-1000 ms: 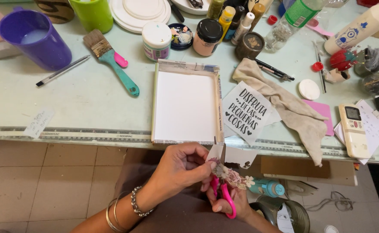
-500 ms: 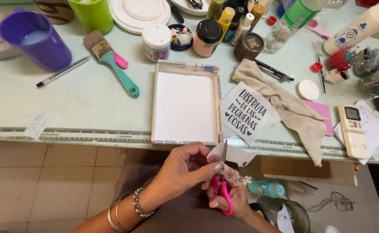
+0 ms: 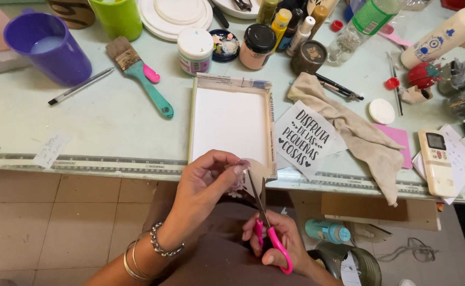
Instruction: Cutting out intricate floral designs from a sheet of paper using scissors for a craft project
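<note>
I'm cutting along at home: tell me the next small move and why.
Probably close the scissors for a short snip. Their blades stand open against the paper cutout that the left hand pinches, and the right hand grips the pink handles.

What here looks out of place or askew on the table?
The beige cloth lies crumpled and hangs over the table front edge. A teal bottle lies on its side below. Nothing looks spilled; the left hand and right hand cut paper with pink scissors.
</note>
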